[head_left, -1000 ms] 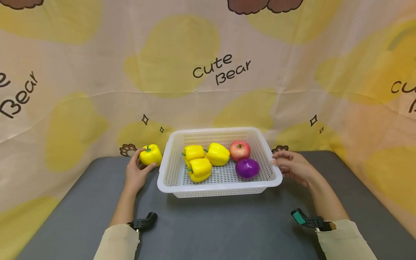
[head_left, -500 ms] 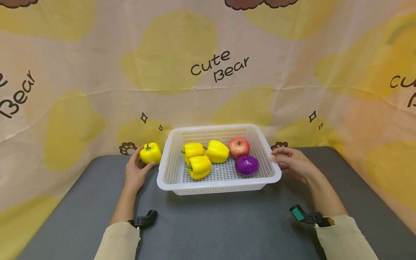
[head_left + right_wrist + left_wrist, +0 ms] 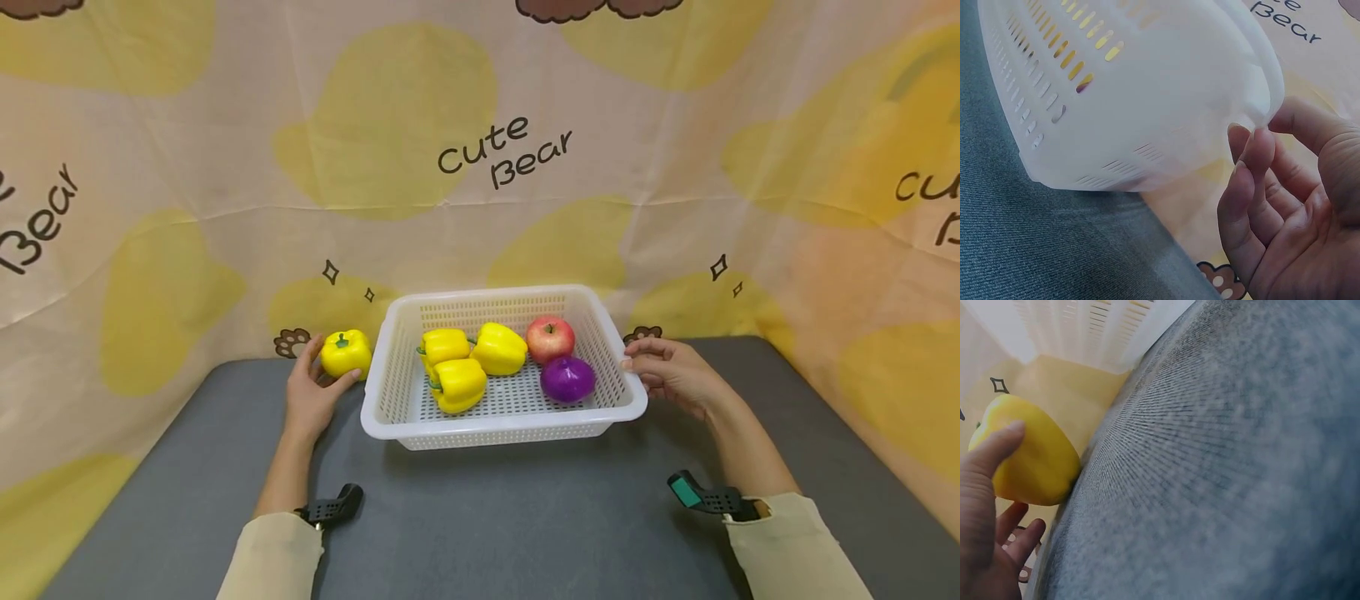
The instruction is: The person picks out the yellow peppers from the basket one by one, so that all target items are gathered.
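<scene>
steadying the white basket [image 3: 495, 438], presumably, the right hand [image 3: 675, 377] pinches its rim [image 3: 1272, 81]; the left hand [image 3: 310, 400] clasps a yellow pepper [image 3: 346, 354] between thumb and fingers just outside.

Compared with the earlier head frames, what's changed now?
The left hand eased its fingers slightly leftward from the glossy yellow bell pepper beside the white perforated plastic basket. That pepper and the basket stayed put, the right hand still pinching the rim.

Both forearms [image 3: 285, 479] extend forward, the left hand [image 3: 311, 395] cupped with thumb [image 3: 997, 447] and fingers [image 3: 1025, 544] apart, the right hand [image 3: 681, 380] pinching.
</scene>
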The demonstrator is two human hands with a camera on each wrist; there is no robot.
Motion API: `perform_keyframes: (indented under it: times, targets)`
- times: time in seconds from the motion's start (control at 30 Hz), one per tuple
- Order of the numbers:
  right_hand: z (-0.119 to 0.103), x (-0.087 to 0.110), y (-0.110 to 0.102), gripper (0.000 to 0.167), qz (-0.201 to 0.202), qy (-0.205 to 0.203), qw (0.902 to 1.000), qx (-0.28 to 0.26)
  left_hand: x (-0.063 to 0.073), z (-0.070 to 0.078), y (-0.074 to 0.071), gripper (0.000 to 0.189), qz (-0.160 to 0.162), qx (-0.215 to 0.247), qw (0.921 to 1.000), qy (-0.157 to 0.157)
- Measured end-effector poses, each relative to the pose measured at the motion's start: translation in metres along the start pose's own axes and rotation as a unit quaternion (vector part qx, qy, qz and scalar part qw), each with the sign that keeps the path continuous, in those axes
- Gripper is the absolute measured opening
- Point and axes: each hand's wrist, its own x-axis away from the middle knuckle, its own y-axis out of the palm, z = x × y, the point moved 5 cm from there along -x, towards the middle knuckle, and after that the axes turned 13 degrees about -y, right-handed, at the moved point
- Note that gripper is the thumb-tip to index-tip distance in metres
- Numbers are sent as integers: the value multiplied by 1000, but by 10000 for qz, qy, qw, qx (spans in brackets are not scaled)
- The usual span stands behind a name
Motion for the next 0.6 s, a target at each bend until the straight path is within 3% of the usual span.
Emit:
perform_keyframes:
  times: [0.17, 0.37, 0.6]
  targets:
    - [0, 0, 1, 9, -1, -13, 10000, -35, 1, 15, -9, 88, -25, -103, 9999, -67]
    - [0, -1, 0, 10, 4, -23, 10000, -36, 5, 37, -23, 79, 234, -398, 9987, -218]
    - [1, -1, 0, 13, 14, -47, 10000, -40, 13, 66, -22, 74, 309, -487, 9983, -82]
